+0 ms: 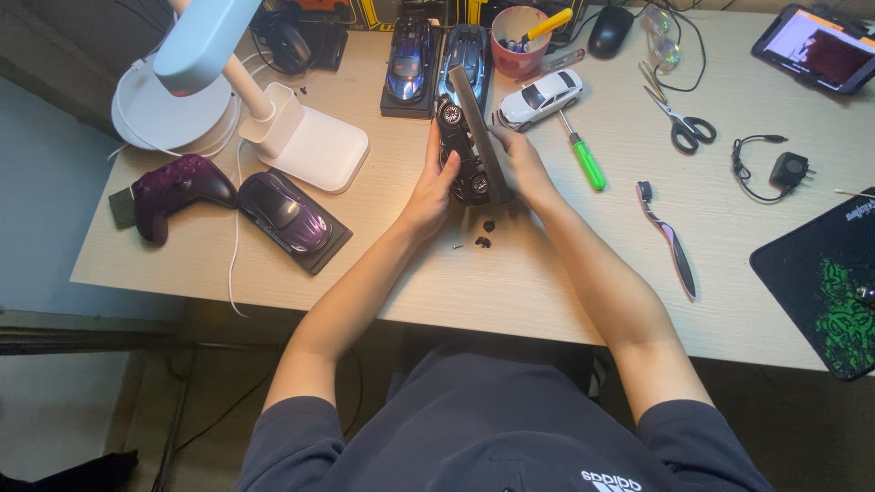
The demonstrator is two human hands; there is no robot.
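A black model car on a flat base [467, 146] is tilted on its side above the wooden desk [547, 282], wheels facing left. My left hand [428, 187] grips the car's side with the thumb on its underside. Along the edge of the base, my right hand [521, 164] holds it from the right. Small black screws or parts [484, 233] lie on the desk just below the car.
A purple model car on a base [287, 217], a dark game controller [173, 189], a white desk lamp [264, 100], two blue model cars [410, 64], a white model car [540, 98], a green screwdriver [585, 159], scissors [682, 123], a toothbrush [670, 239], a pink cup [518, 41], a charger [784, 169], a phone [820, 50], a mouse pad [825, 292].
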